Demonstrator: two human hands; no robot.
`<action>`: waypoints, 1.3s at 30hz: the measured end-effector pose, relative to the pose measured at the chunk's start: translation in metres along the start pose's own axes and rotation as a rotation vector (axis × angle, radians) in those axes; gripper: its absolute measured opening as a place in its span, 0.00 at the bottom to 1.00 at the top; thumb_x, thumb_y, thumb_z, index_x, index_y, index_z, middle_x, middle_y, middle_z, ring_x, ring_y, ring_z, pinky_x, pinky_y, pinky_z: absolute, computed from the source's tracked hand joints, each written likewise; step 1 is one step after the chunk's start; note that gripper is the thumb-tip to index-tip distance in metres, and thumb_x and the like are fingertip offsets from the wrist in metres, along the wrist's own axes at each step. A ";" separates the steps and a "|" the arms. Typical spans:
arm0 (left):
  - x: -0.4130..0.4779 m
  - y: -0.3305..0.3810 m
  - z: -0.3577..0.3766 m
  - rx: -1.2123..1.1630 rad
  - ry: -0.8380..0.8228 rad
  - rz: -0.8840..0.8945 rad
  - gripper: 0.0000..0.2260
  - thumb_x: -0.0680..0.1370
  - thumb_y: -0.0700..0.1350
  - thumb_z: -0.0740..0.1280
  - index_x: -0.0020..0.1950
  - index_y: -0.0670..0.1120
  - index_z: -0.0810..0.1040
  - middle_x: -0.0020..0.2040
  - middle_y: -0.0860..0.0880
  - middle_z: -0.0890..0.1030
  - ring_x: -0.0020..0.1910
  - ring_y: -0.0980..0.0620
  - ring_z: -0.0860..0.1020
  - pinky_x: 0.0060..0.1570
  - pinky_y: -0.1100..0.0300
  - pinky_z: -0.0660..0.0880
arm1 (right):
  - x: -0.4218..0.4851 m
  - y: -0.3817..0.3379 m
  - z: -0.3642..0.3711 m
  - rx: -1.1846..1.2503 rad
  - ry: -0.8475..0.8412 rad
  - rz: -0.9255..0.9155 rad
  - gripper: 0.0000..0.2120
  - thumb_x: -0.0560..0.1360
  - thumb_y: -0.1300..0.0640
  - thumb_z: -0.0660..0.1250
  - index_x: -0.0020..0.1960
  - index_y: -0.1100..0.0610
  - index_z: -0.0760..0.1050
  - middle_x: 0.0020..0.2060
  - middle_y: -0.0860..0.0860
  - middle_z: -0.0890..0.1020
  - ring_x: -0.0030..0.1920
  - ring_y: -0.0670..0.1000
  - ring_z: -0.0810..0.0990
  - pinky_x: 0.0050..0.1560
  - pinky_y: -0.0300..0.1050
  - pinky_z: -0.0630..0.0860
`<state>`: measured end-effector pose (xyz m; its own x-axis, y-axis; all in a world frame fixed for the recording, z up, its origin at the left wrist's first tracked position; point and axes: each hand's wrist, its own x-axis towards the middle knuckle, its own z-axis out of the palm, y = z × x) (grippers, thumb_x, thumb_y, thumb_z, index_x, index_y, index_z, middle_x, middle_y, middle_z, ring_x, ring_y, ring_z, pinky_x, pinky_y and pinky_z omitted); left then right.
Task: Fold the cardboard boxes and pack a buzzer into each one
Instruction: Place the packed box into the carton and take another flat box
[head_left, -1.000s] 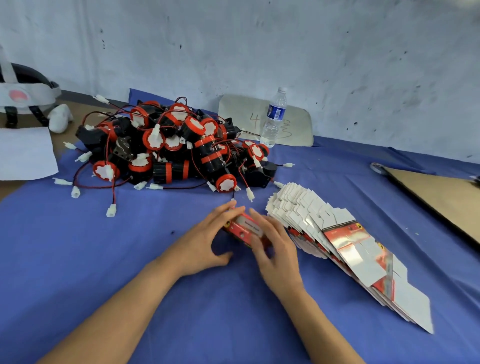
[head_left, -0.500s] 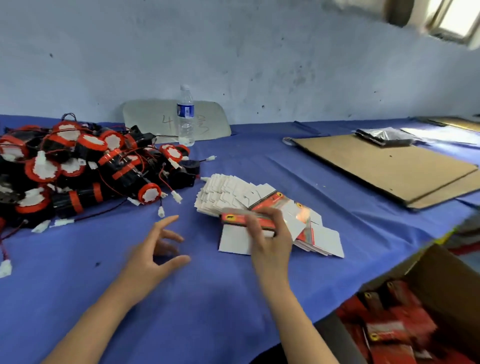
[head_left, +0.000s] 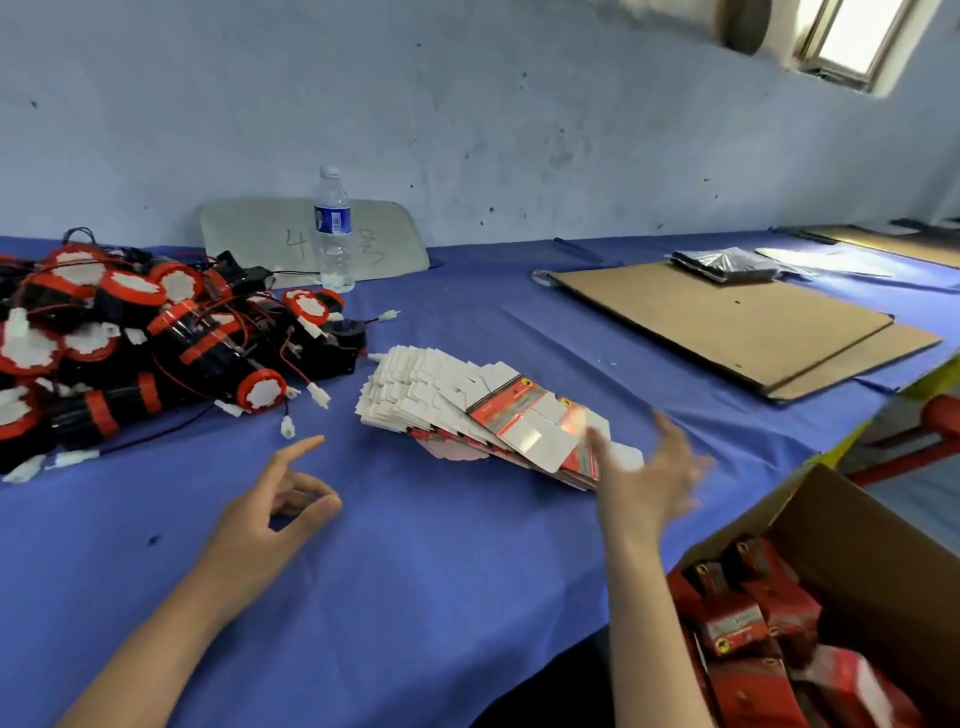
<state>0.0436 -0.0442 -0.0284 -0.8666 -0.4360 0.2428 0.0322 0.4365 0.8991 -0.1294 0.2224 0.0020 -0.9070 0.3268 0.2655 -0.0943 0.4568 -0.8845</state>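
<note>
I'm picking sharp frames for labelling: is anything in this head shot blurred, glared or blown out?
Head view: the right hand is motion-smeared, the left hand fairly crisp; glare washes the top of the flat box stack; same view, the window is blown out white.

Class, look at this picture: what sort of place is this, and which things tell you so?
Probably a small packing workshop: a heap of wired buzzers, a fanned stack of flat box blanks and a carton of packed red boxes.
</note>
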 end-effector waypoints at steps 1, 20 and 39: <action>0.000 0.000 -0.001 -0.004 0.006 -0.006 0.23 0.69 0.55 0.67 0.63 0.66 0.68 0.46 0.57 0.83 0.45 0.59 0.81 0.53 0.61 0.71 | -0.002 -0.004 0.012 -0.078 -0.202 -0.117 0.36 0.69 0.45 0.74 0.73 0.48 0.64 0.77 0.50 0.56 0.78 0.52 0.40 0.72 0.61 0.39; 0.002 0.014 -0.002 -0.133 0.174 0.065 0.27 0.71 0.65 0.65 0.69 0.68 0.63 0.61 0.60 0.78 0.59 0.60 0.77 0.61 0.58 0.73 | -0.029 -0.086 0.025 0.575 -0.248 -0.504 0.10 0.80 0.55 0.57 0.58 0.47 0.74 0.42 0.37 0.81 0.41 0.37 0.78 0.39 0.29 0.71; 0.008 0.008 0.001 -0.331 0.451 0.044 0.41 0.72 0.65 0.61 0.79 0.51 0.48 0.75 0.59 0.63 0.73 0.60 0.64 0.69 0.61 0.67 | -0.140 -0.090 0.126 0.356 -1.187 -0.636 0.28 0.76 0.37 0.56 0.74 0.43 0.64 0.64 0.41 0.77 0.64 0.41 0.75 0.63 0.43 0.72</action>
<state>0.0367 -0.0433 -0.0192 -0.5642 -0.7483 0.3488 0.2812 0.2231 0.9334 -0.0456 0.0309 -0.0042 -0.4544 -0.8262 0.3329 -0.5529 -0.0314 -0.8327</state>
